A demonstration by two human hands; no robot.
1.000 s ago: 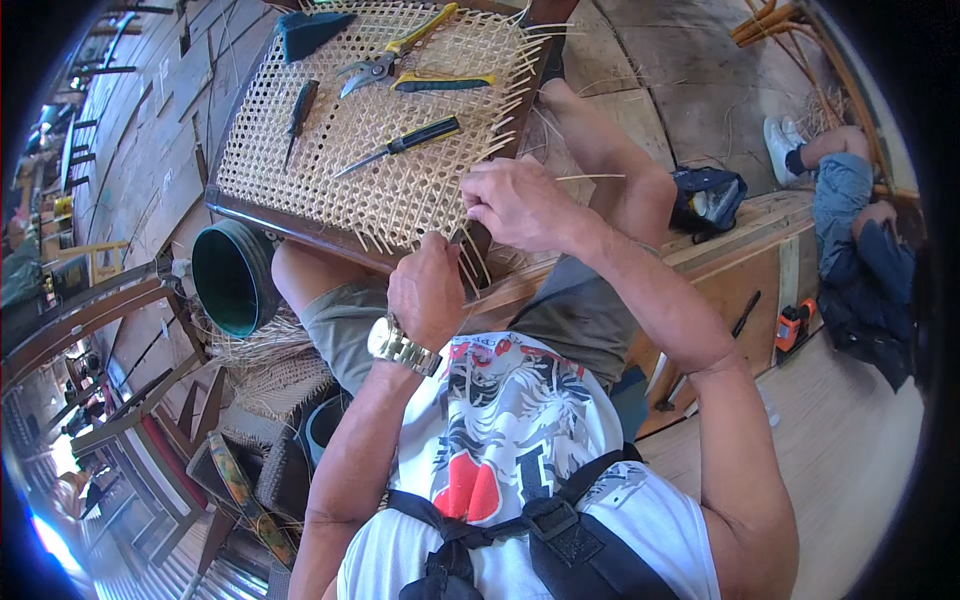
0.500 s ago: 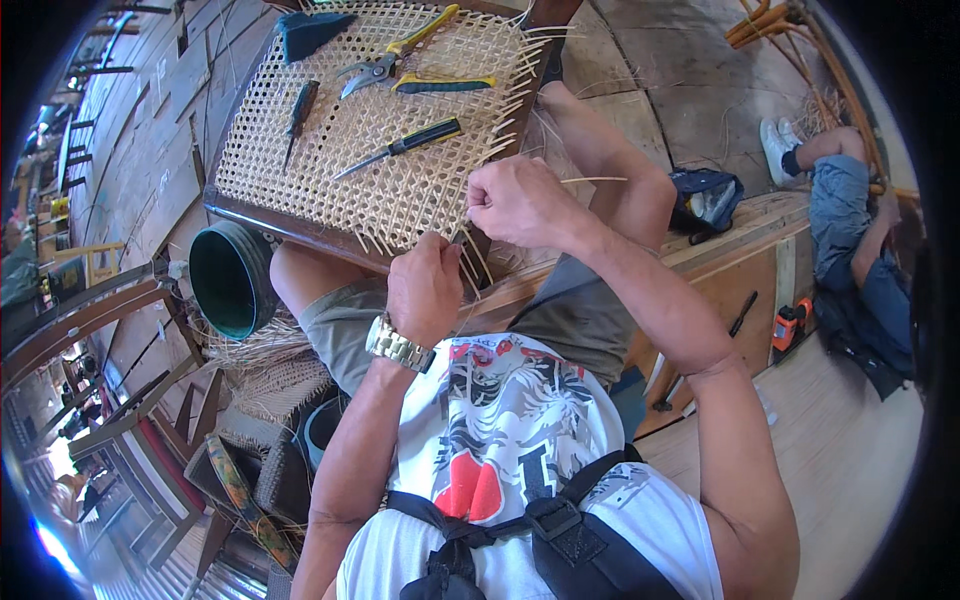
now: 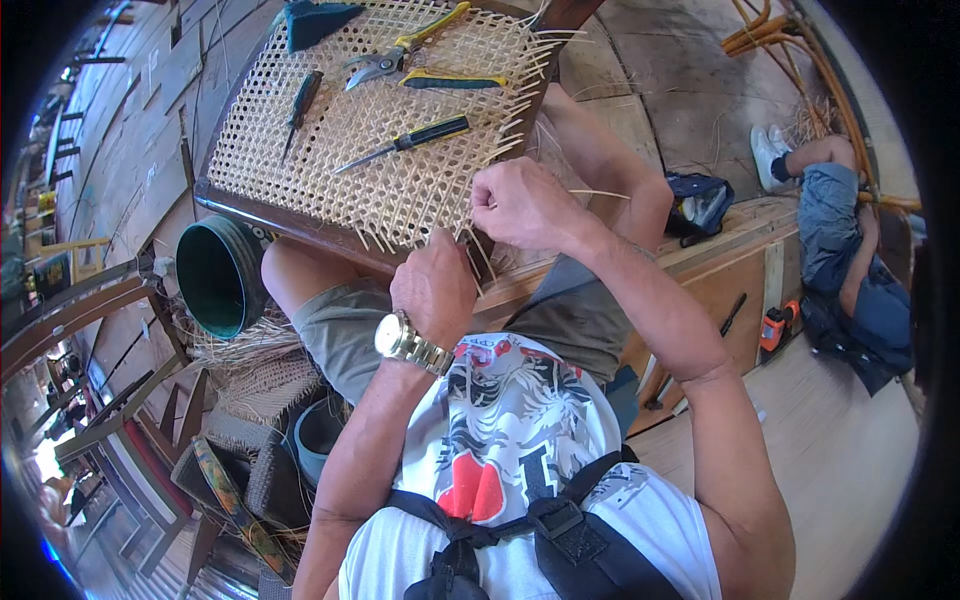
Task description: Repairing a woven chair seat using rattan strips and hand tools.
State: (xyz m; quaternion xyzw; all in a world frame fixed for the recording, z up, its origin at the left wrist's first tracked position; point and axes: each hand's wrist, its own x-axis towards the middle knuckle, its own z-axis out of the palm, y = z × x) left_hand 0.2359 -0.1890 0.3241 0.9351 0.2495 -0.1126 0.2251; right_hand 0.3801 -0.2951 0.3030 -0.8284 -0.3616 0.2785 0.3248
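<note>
Far left: dark green bucket [image 3: 218,275] on its side by the person's left knee, mouth toward cam, loose cane scraps under it.

Then the caned seat frame [image 3: 372,150], resting across the thighs and tilted away from the person. Dark wood rim, open-weave cane panel. Long axis runs roughly lower-left to upper-right in the head view; the near rail sits by the hands, the far corner points up-right toward the top edge. Free strand ends stick out past the right and near edges.

On the weave, L to R: small dark awl [image 3: 300,105], pointing down-left; screwdriver [image 3: 405,143] w/ black handle, tip down-left, handle up-right; yellow-handled snips [image 3: 400,50] and a yellow/teal pliers [image 3: 455,80] near the top. Dark teal cloth at top-left corner.

Left hand [image 3: 435,285] (watch on wrist): fist closed at the near rail, knuckles to cam, pressing on or pinching the weave edge — can't tell which strand, fingers hidden.

Right hand [image 3: 520,200]: closed, fingertips pinched on a thin cane strand [image 3: 600,193] that trails out to the right, roughly horizontal.

Step, as I read it: weaving or tightening a strand at the near-right corner of the panel. Next move prob needs the strand pulled taut along its own line while the left hand holds the weave down, w/o kinking the cane.

Far right: another person seated on the floor (legs, white shoe), not involved.
</note>
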